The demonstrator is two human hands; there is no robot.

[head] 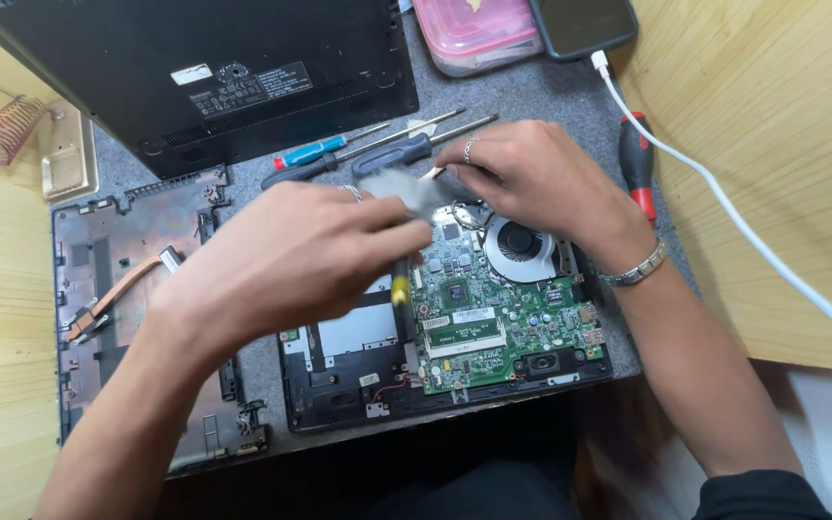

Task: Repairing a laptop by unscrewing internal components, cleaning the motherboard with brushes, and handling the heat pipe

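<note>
An opened laptop base (pixel 339 385) lies in front of me with its green circuit board (pixel 493 327) and round cooling fan (pixel 519 246) exposed. My left hand (pixel 291 255) hovers over the base's left half, blurred, closed around a small tool with a yellow handle (pixel 400 287) that points down at the board. My right hand (pixel 532 178) is above the fan, pinching a thin stick of a blurred grey brush (pixel 406 188) that sweeps over the board's top edge.
A detached inner cover (pixel 117 289) lies at left, a black laptop lid (pixel 195 67) behind. Several screwdrivers (pixel 368 154) lie on the grey mat, a red-handled one (pixel 636 159) at right. A pink box (pixel 474 34), phone (pixel 585 24) and white cable (pixel 724 212) sit behind.
</note>
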